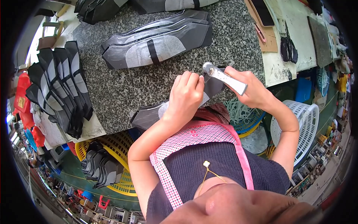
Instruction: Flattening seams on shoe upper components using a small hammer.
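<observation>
My right hand is closed round a hammer with a worn metal head; its handle is mostly hidden in the hand. The round face of the head is over the edge of a dark grey curved panel with a light patch, lying at the near edge of the stone slab. My left hand lies on this panel, fingers bent and pressed together at its far edge, close to the hammer's round face. What the fingertips pinch, if anything, is hidden. Beyond the hands lies a stack of similar panels with a black strip across the top one.
The speckled stone slab carries more panels at its far edge. Fanned panels lie at the left. A phone and pink-handled tool lie far right. Below are a yellow basket, a white basket and pale cords.
</observation>
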Motion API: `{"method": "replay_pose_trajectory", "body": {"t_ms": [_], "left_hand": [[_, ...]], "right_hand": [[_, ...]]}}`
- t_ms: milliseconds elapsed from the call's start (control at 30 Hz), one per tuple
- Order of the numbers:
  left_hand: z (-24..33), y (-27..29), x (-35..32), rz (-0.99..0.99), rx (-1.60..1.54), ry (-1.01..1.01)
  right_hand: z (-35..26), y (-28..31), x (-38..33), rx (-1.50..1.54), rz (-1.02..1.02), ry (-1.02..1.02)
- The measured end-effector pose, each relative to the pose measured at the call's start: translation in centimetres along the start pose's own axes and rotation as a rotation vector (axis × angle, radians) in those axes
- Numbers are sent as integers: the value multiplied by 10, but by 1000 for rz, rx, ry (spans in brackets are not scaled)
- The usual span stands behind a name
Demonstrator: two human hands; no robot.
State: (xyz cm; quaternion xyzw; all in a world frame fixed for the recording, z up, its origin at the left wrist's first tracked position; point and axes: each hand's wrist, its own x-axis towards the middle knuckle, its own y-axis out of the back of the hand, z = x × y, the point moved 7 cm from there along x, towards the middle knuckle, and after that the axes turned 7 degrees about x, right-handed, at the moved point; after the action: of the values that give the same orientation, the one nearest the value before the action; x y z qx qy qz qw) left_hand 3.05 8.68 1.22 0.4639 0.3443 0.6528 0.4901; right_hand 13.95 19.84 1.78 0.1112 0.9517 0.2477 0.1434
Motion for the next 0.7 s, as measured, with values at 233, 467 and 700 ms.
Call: {"method": "replay_pose_trajectory", "body": {"t_ms": [233, 467, 700], "left_hand": [[-22, 4, 1, 34, -191, 129], [-15, 7, -9, 13, -80, 89], [-42, -1, -14, -243, -354, 234]], "right_hand": [[-5, -8, -2, 2, -19, 9], [-27, 3, 1, 44, 43, 29], [-7, -15, -4, 40, -22, -87]]}}
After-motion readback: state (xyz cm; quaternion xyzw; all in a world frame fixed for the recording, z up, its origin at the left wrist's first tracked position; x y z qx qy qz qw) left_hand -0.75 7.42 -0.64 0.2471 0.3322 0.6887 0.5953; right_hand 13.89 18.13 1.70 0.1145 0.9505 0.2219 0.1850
